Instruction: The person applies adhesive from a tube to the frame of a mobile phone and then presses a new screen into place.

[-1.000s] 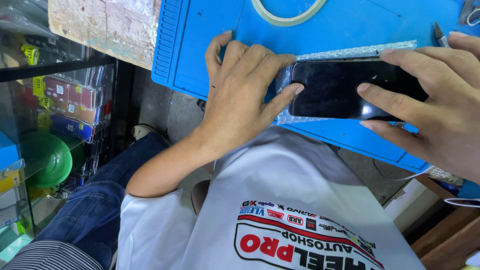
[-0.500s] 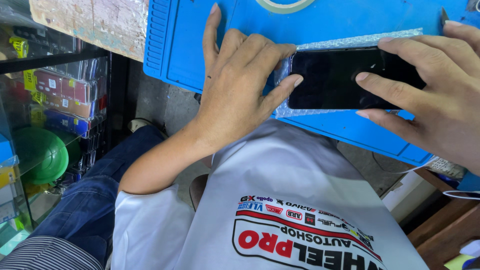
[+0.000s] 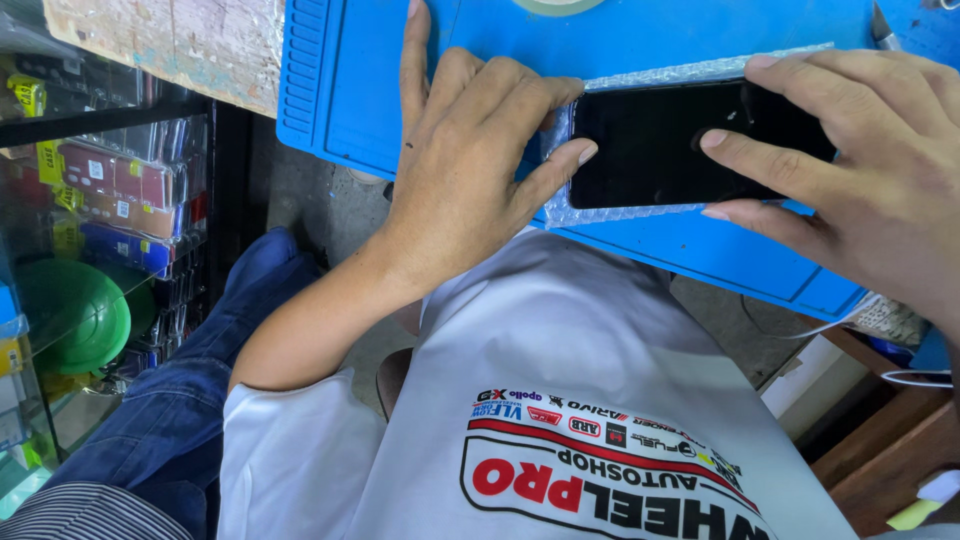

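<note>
Two hands pinch the phone at the mat's near edge — left, right; glass looks slick, fragile — grip its side edges.

Left hand covers left end of phone; index fingertip cut off by top edge. Right hand hides phone's right end; wrist runs off right edge. Bubble wrap mostly hidden under phone, only fringe showing. Tape roll cut by top edge, only lower arc visible. Blue mat runs out of frame at top and right. Metal tool at top right: only part shows, kind unclear. Packets on left shelf too small to identify.
</note>
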